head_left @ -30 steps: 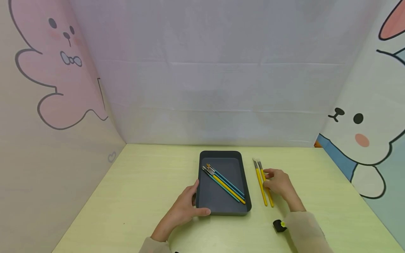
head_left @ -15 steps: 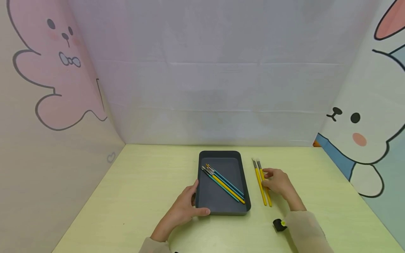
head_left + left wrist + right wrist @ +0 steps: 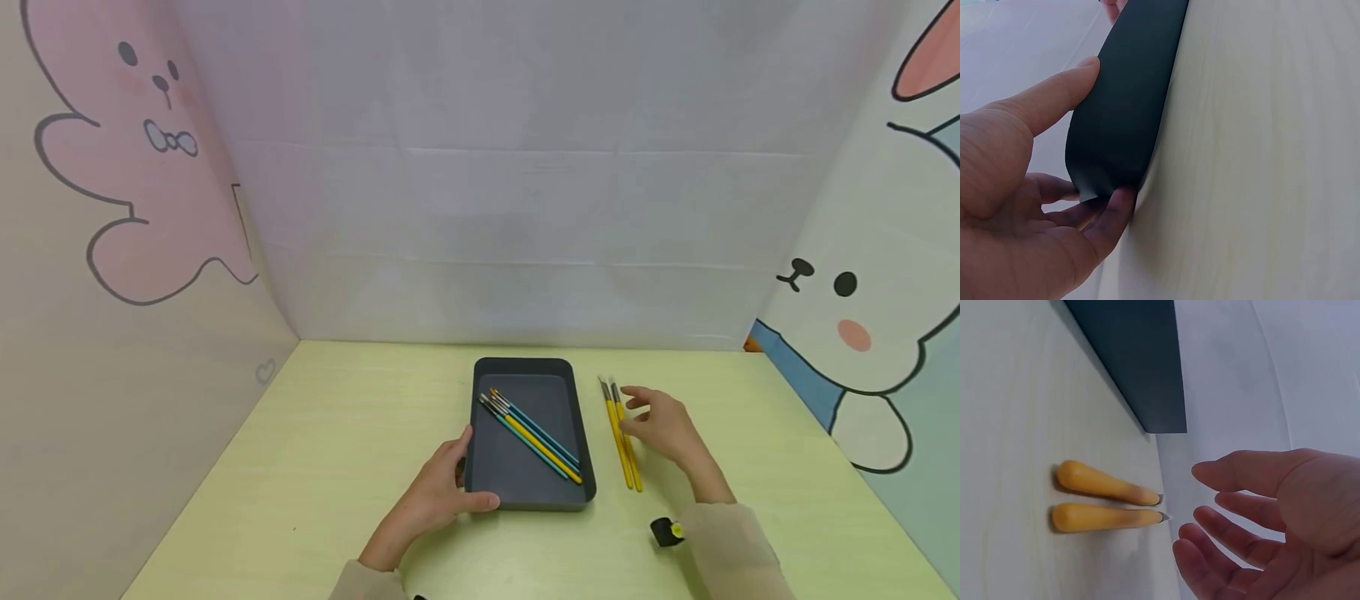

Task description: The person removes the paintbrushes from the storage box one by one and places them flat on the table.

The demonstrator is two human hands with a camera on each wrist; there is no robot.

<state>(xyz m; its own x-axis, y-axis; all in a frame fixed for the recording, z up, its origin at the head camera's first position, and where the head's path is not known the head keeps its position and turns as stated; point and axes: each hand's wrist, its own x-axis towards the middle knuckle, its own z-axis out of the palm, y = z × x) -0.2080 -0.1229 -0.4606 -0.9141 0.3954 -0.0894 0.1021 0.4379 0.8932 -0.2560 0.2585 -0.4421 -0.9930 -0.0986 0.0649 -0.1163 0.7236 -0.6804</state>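
A dark grey rectangular tray (image 3: 525, 496) lies on the table, with several paintbrushes (image 3: 532, 429) in teal, blue and yellow slanting across its inside. My left hand (image 3: 431, 496) holds the tray's near left corner, thumb on the near wall and fingers along the left side. In the left wrist view the fingertips (image 3: 1124, 197) curl at the corner's lower edge. To the right of the tray, two yellow-handled paintbrushes, a left one (image 3: 618, 437) and a right one (image 3: 632, 462), lie nearly side by side. My right hand (image 3: 663, 427) hovers beside them, fingers apart and holding nothing.
A small black object (image 3: 663, 532) with a yellow spot shows beside the right sleeve (image 3: 727, 542). A pale back wall (image 3: 510, 250) closes off the far table edge. Side panels with cartoon animals (image 3: 847, 333) stand left and right.
The right yellow paintbrush has shifted left, closer to the other one. My right hand has let go of it and spread its fingers. The left hand and tray stay put.
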